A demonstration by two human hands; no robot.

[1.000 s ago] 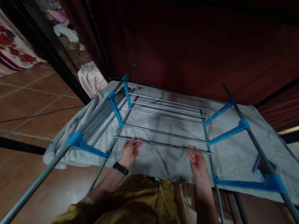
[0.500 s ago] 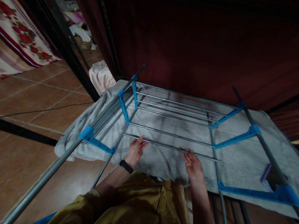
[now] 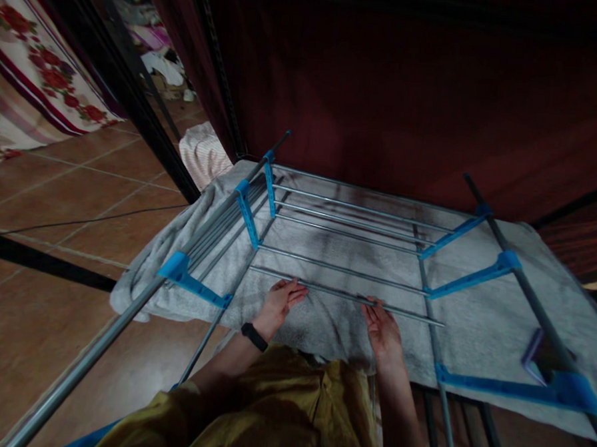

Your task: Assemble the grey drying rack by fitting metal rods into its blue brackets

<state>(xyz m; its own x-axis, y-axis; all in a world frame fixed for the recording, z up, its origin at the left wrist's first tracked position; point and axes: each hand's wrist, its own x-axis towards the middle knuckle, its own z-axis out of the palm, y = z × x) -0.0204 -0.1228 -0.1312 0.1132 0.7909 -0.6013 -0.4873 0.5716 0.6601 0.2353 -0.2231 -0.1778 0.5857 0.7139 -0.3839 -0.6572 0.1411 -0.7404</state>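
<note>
A loose metal tube lies crosswise in front of me, held between both hands. My left hand pinches it left of the middle, with a black band on the wrist. My right hand has its fingers closed on the same tube farther right. The tube's left end is near one long side bar of the rack, and its right end passes over the other. The metal rack has blue plastic brackets, such as the left one and the right one, with several crossbars at its far part.
Beneath the rack is a bed with a grey blanket. Several spare tubes lie at the left. A phone-like dark object rests at the right. A dark red curtain hangs behind; black posts stand at the left.
My left hand has slid a little to the right along the tube. The tube has shifted slightly to the right; my right hand has barely moved.
</note>
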